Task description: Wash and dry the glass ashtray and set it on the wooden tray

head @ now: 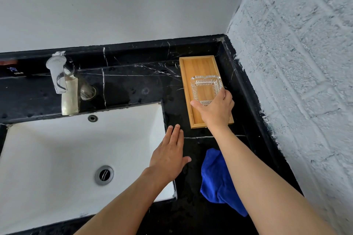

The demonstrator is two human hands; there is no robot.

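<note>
Head view: right hand (215, 109) grips glass ashtray (206, 88) over wooden tray (198, 65)

Clear ashtray (206, 89) over wooden tray (198, 66)

Both bare forearms reach forward from the bottom edge. The right hand (214, 109) is stretched far ahead, knuckles up, thumb to the left and fingers curled to the right in a closed grip on the glass ashtray (206, 88). The left hand (169, 155) lies flat, palm down, fingers together and straight, thumb spread toward the right.
</note>
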